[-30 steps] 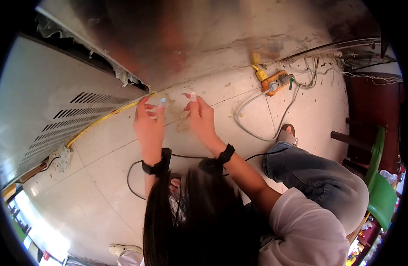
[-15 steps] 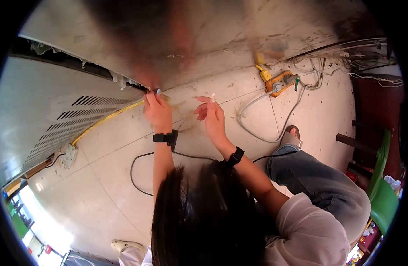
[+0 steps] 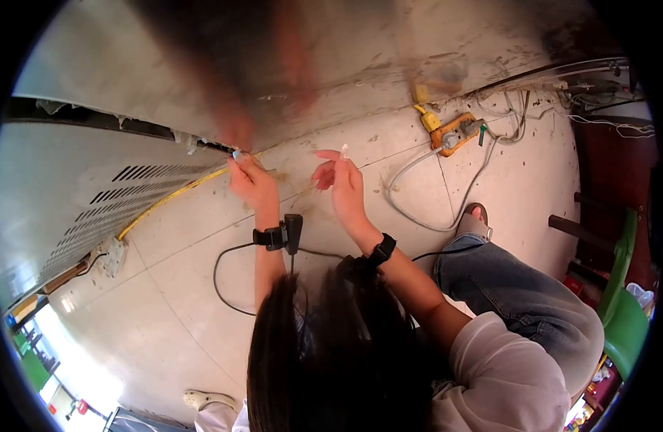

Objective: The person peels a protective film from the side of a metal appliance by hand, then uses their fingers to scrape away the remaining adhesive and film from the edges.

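My left hand [image 3: 253,181] is closed in a pinch at the end of the dark gap [image 3: 137,124] along the metal cabinet [image 3: 79,169]. A small pale blue spot shows at its fingertips; what it grips is too small to tell. Further right, above the tiled floor [image 3: 194,281], my right hand [image 3: 346,189] has its fingers loosely bent and apart, with a whitish tip on one digit. No held object can be made out there. Each wrist wears a black band, the left one with a black block [image 3: 293,229] on it.
An orange power strip [image 3: 454,137] with a yellow plug [image 3: 430,120] and grey cable [image 3: 400,207] lies at the upper right. A yellow cable [image 3: 173,196] runs along the cabinet's base to a socket box [image 3: 114,255]. A green chair [image 3: 623,324] stands at the right.
My left hand has turned a little and its fingertips have shifted slightly left and down. More of the black block on its wrist shows. My right hand has barely moved.
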Motion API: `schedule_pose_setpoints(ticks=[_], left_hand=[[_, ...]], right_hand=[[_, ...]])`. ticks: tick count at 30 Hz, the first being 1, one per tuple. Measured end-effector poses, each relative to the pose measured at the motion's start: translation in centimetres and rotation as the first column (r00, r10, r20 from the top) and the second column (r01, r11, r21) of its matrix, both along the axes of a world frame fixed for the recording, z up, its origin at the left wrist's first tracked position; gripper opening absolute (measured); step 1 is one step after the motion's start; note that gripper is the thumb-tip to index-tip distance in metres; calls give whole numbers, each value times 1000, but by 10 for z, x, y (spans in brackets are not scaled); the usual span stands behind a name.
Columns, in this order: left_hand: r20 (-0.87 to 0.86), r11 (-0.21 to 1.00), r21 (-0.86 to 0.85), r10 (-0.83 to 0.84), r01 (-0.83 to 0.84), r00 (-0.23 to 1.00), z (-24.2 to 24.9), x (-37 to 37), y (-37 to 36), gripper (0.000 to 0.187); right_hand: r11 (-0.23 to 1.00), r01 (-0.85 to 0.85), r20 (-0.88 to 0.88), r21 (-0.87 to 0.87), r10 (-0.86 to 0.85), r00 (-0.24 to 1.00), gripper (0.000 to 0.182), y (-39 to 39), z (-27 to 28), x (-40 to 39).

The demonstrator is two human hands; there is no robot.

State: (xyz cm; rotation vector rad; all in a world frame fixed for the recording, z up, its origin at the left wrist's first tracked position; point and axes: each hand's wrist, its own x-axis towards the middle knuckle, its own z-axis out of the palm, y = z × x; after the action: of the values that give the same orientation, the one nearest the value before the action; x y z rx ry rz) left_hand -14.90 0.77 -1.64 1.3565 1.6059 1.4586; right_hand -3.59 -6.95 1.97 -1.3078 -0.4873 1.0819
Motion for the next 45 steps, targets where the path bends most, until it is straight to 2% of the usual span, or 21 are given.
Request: schedule_pose_setpoints(ticks=[5,7,8,10,12,13,15,18,20,21,24,27,29,33,35,38,39,40,41,44,45], left_hand=[[197,998,-48,-36,47,980,7,-2,-7,20],[97,952,302,-82,49,992,56,7,-22,13],[227,874,485,-161,32,961,76,7,-24,11],[500,848,530,-298,-15,813,122,5,-22,11],[537,886,455,-195,-87,821,145,-5,-15,8],[353,906,401,-18,-133,936,146,-11,-19,12],[216,967,235,52,-104,975,130,-29,-31,16],[66,995,81,58,-63,996,105,-50,-46,19],[35,999,29,40,-41,999,107,-48,-53,21],[76,998,-60,1,3,997,109,-52,-56,23],[113,964,-212,-137,158,984,106,-63,-63,24],[316,904,-284,-225,318,922,100,-70,-74,24],[399,853,-334,-257,401,880,94,-74,-80,25],[590,749,-195,-427,634,686,83,-80,-82,33],[694,683,-89,-480,725,537,93,-77,-81,38],[327,591,-350,-649,726,687,83,-79,-75,51],[18,632,-400,-719,664,695,74,-79,-75,52],[-289,681,-422,-726,598,623,63,-78,-77,53],[-565,735,-415,-670,536,481,52,-77,-79,54],[-598,686,-580,-725,438,342,41,-78,-78,52],[-596,685,-566,-724,459,347,39,-78,-77,47]], right_hand=[[999,13,0,-45,-13,1000,38,-1,-6,7],[999,14,38,-47,-12,999,39,1,-12,12],[999,16,75,-46,-12,997,39,1,-14,13],[998,-1,89,-65,7,996,40,-5,-14,11],[998,-26,58,-61,30,998,40,-1,-8,10],[990,-140,50,-32,141,989,40,0,-5,7],[929,-370,52,29,368,928,41,1,1,2],[758,-650,-166,52,649,743,33,-3,36,-22],[665,-738,-138,116,747,651,26,-10,40,-39],[613,-777,-116,145,790,602,23,-10,41,-43],[709,-691,-228,138,702,675,16,-5,46,-50],[782,-619,-209,78,620,756,13,0,50,-54],[770,-634,-139,70,636,759,14,3,52,-52],[801,-599,-84,24,598,797,15,5,32,-39],[895,-445,-77,31,446,892,14,4,25,-28],[944,-328,53,-24,329,943,11,2,14,-3],[952,-302,117,-49,306,945,9,2,8,7],[925,-364,160,-109,377,912,8,1,-1,17],[892,-417,199,-172,447,872,8,-2,-11,27],[801,-522,375,-293,599,708,9,-8,-19,53],[772,-546,435,-325,635,638,10,-10,-20,58]])
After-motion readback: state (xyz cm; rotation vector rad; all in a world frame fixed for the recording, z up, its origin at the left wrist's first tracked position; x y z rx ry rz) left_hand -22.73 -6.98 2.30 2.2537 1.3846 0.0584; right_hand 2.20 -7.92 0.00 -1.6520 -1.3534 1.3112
